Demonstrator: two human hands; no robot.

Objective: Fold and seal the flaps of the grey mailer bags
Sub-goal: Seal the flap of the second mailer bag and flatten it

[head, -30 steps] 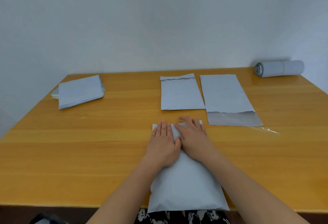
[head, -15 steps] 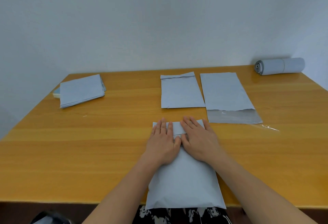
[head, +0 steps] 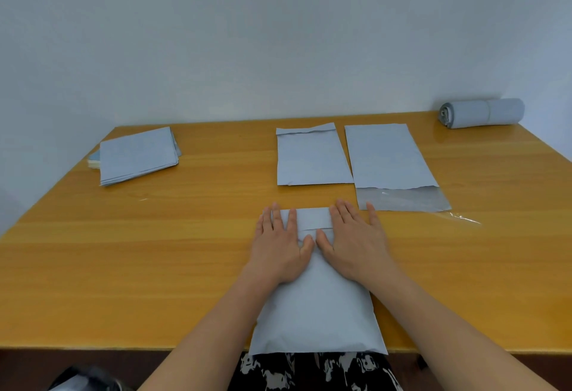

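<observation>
A grey mailer bag point(head: 315, 313) lies in front of me on the wooden table point(head: 154, 251), its near end hanging over the front edge. Its flap point(head: 312, 218) is folded down at the far end. My left hand point(head: 280, 245) presses flat on the flap's left part, and my right hand point(head: 353, 242) presses flat on the right part, fingers straight and spread. Behind lie a mailer with its flap folded point(head: 311, 155) and a longer mailer point(head: 387, 155) with its flap open point(head: 402, 200) toward me.
A stack of flat grey mailers point(head: 137, 155) lies at the back left. A roll of grey mailers point(head: 483, 113) rests at the back right by the wall. A clear plastic strip point(head: 461, 217) lies right of the open flap.
Both hands have slid apart along the folded flap, from touching side by side at its middle toward its two ends.
</observation>
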